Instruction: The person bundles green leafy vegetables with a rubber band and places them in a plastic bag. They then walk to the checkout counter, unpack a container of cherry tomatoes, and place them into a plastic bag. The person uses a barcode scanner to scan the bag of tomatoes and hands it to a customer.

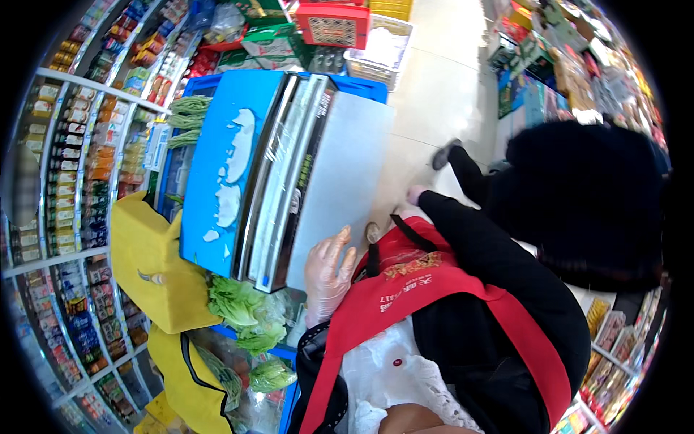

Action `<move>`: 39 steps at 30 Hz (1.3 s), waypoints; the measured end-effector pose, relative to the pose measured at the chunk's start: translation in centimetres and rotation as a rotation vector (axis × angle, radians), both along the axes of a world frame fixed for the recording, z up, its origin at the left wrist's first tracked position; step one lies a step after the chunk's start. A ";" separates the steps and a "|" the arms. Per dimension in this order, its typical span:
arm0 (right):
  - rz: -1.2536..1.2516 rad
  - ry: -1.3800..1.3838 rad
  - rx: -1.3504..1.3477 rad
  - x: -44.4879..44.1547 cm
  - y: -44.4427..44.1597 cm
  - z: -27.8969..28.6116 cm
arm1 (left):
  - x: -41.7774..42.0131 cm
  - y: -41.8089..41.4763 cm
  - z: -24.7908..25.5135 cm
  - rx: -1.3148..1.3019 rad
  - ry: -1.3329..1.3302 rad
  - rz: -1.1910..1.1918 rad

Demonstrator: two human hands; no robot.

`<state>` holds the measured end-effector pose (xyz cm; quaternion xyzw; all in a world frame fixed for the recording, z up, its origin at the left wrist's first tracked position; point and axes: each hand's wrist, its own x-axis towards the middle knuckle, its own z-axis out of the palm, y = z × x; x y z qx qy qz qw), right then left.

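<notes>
My left hand (328, 276), in a clear plastic glove, is raised with its fingers apart beside the grey metal panel (347, 157) of a boxy appliance. Nothing is in that hand; whether it touches the panel I cannot tell. The appliance has a blue side (217, 179) with torn white patches and several glass panes (282, 163). Beyond the red apron (401, 287) my right hand (416, 194) shows small at the end of a black sleeve. Its fingers are too small to make out. Leaf lettuce (236, 301), partly in clear plastic, lies below the appliance.
Yellow fabric (157, 260) with black trim drapes near the lettuce. Bundled green beans (187, 122) lie by a blue crate edge (363, 89). Bottled goods fill shelves (81, 255) at left. A dark-clothed person (585, 200) stands close on the right, beside the tiled aisle (434, 92).
</notes>
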<state>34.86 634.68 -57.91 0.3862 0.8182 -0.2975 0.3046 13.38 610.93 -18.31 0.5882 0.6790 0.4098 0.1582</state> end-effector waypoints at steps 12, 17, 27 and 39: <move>-0.409 -0.142 0.073 17.9 25.0 -3.0 | 4.7 33.1 -1.3 -0.153 -0.090 -0.086; -0.749 0.081 0.169 25.6 39.4 -2.0 | 10.3 54.9 -2.9 -0.126 -0.102 -0.303; -0.942 0.177 0.088 32.5 72.4 1.0 | 14.5 93.4 -3.7 -0.096 -0.023 -0.595; -0.854 -0.199 -0.056 46.2 99.6 -0.4 | 20.0 143.3 -2.1 0.081 0.115 -0.787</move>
